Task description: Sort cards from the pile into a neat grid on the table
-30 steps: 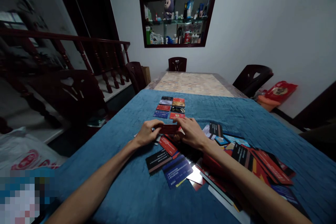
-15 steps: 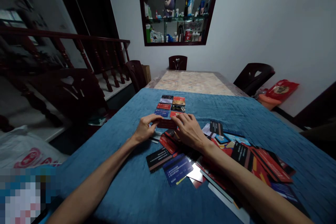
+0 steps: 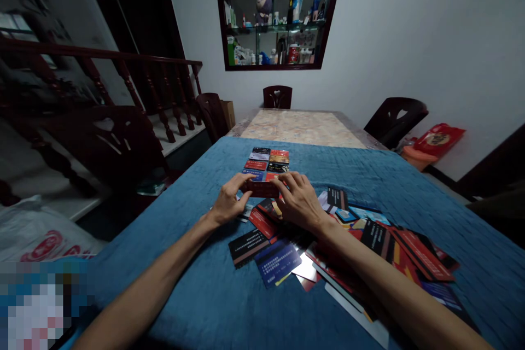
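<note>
A dark red card (image 3: 263, 189) is held level between my two hands, just on the near side of the laid-out cards. My left hand (image 3: 230, 199) pinches its left end between thumb and fingers. At its right end, the fingers of my right hand (image 3: 300, 199) are closed on it. Beyond it lie two columns of cards, among them a red card (image 3: 255, 164), a black card (image 3: 278, 167) and an orange-red card (image 3: 279, 156). Below my hands, a loose pile includes a blue card (image 3: 279, 262) and a black card (image 3: 249, 248).
A blue cloth (image 3: 180, 262) covers the near part of the table. More loose cards (image 3: 424, 251) spread under and beyond my right forearm. Dark wooden chairs (image 3: 396, 120) stand around the table. A white plastic bag (image 3: 45, 235) is at the left.
My left hand has shifted its grip, its thumb now showing at the card's left end. The dark red card stays between both hands. The view has moved slightly.
</note>
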`<state>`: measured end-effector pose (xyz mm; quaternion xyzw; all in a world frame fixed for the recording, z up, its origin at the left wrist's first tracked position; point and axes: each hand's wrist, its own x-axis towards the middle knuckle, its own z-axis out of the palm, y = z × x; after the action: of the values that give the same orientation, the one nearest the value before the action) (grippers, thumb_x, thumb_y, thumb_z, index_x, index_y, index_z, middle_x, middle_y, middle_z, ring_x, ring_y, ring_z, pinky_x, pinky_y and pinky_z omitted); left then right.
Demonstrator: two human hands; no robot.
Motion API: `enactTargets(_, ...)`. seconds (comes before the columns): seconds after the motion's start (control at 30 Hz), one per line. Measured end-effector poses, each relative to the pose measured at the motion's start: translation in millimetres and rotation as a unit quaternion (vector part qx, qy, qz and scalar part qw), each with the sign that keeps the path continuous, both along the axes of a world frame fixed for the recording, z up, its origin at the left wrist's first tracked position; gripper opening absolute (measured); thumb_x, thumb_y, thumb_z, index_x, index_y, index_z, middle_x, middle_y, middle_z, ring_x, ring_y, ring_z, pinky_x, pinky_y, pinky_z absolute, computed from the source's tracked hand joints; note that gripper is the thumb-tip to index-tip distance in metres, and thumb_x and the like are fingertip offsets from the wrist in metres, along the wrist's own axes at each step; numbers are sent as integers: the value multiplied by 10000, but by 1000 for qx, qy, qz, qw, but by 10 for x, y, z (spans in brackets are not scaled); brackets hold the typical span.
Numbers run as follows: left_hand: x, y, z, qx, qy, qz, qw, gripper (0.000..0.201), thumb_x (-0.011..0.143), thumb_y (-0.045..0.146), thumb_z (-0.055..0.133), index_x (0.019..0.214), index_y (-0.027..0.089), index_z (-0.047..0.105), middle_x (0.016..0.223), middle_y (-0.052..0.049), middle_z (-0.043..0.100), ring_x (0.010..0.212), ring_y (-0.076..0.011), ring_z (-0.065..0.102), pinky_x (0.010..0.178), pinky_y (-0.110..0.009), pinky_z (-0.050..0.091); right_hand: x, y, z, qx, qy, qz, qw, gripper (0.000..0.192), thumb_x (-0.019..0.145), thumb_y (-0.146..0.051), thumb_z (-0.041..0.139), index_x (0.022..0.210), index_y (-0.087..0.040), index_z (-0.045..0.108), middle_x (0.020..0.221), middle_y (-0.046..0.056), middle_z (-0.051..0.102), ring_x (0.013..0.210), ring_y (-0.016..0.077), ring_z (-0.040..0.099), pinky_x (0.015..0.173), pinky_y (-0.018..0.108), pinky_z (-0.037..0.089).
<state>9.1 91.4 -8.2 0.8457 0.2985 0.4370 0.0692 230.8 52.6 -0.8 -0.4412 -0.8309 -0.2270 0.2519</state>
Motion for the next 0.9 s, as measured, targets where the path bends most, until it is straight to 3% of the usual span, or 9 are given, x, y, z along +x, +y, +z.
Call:
enactTargets(0.33, -37, 108, -33, 81, 87, 3, 993, 575, 847, 91, 559, 1392, 201, 413, 1324, -132, 446, 1227, -249, 526, 1025, -399, 506, 102, 99, 32, 67, 9, 27, 997, 371, 819, -218, 590, 1174, -109, 601, 1065, 151, 596, 986, 281, 442, 767, 381, 375)
enactTargets(0.5, -56, 179, 48, 96, 132, -1, 987, 632, 869, 114, 542, 1458, 200, 332, 1344, -143, 459, 1267, -274, 501, 1049, -432, 490, 127, 187, 91, 57, 7, 30, 998, 327, 819, -245, 593, 1123, -127, 612, 1048, 142, 595, 961, 278, 451, 753, 373, 388)
enactTargets(0.9, -12, 636, 274, 79, 165, -4, 983, 562, 806, 41, 517, 1356, 133, 445, 1290, -151, 521, 1198, -268, 553, 1024, -414, 499, 146, 668, 203, -17, 13, 38, 999, 411, 813, -258, 583, 1208, -147, 565, 1088, 145, 565, 988, 275, 458, 817, 377, 420)
